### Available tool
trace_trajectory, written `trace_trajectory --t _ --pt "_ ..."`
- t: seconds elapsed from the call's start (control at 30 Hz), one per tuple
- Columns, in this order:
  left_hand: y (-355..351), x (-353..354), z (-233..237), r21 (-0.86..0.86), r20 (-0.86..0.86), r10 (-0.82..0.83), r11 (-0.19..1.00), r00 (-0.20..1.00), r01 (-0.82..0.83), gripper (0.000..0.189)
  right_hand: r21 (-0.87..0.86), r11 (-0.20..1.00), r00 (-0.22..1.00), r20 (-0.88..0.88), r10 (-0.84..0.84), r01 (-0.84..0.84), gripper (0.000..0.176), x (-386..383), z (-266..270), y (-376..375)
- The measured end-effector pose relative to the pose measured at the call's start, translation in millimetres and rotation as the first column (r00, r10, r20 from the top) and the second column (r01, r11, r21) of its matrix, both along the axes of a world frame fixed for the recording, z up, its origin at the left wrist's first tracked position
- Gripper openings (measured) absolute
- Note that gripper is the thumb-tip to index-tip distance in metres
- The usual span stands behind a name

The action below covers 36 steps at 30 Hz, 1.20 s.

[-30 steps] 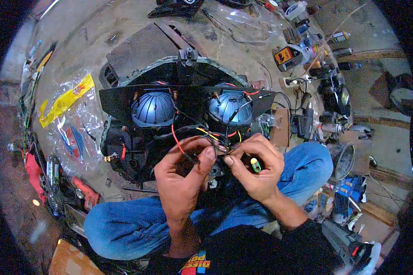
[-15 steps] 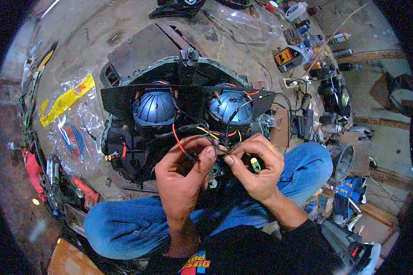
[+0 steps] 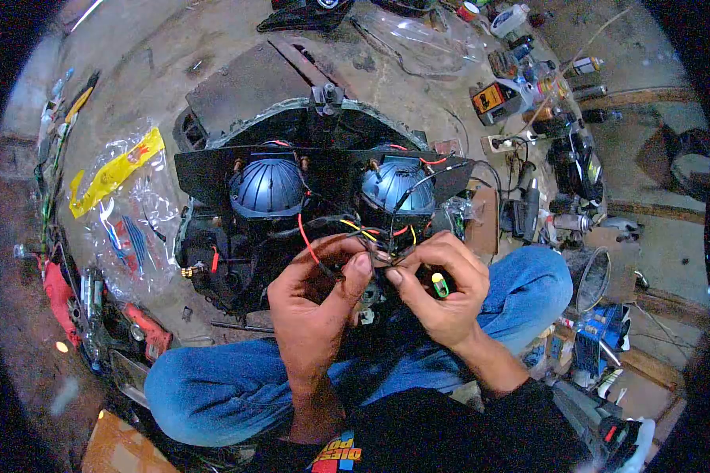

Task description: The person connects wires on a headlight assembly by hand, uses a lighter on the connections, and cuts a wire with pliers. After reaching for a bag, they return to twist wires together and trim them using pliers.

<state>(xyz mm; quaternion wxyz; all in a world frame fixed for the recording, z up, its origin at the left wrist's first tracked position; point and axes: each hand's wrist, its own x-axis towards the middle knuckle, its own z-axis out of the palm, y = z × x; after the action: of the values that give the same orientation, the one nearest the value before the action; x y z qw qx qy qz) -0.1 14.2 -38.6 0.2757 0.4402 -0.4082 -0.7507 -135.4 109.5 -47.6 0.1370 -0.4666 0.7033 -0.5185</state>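
Note:
My left hand (image 3: pixel 315 292) is closed in a pinch, thumb against forefinger, on thin wires in front of a black headlight housing (image 3: pixel 205 177). Just beside it, my right hand (image 3: pixel 446 288) pinches the same bunch, and a small green object with a pale tip (image 3: pixel 439 284) pokes out between its fingers; its kind is hard to make out. Red wire (image 3: pixel 308 239) and yellow wire (image 3: pixel 358 229) run from the housing to the fingertips. The exact spot where they meet is partly hidden by my fingers. Two ribbed, blue-grey lamp domes (image 3: pixel 266 188) sit in the housing behind.
A clear plastic bag with a yellow strip (image 3: pixel 122 175) lies on the floor at left, near a red tool (image 3: pixel 147 331). Bottles, a black jug (image 3: pixel 497 101), a power strip (image 3: pixel 509 142) and cables crowd the right. My crossed legs (image 3: pixel 213 386) flank the housing.
Hardly anything differs. Both hands stay pinched on the wires in almost the same place, and the view has shifted very slightly.

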Motion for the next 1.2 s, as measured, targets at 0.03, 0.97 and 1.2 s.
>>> trace_trajectory --t 0.03,0.97,1.2 --pt "0.0 0.0 -0.3 -0.002 -0.004 0.0 1.0 1.0 0.0 0.022 -0.004 1.0 1.0 0.002 -0.002 0.002 0.017 0.2 0.0 -0.2" --pt "0.6 0.1 -2.5 -0.045 0.014 0.003 0.999 1.0 -0.002 0.022 -0.001 1.0 1.0 0.016 -0.001 0.001 0.016 -0.2 2.6 -0.4" --pt "-0.3 1.8 -0.2 0.01 -0.004 -0.007 1.0 1.0 0.007 0.024 -0.012 1.0 1.0 0.024 0.005 -0.004 0.016 0.2 1.3 0.0"
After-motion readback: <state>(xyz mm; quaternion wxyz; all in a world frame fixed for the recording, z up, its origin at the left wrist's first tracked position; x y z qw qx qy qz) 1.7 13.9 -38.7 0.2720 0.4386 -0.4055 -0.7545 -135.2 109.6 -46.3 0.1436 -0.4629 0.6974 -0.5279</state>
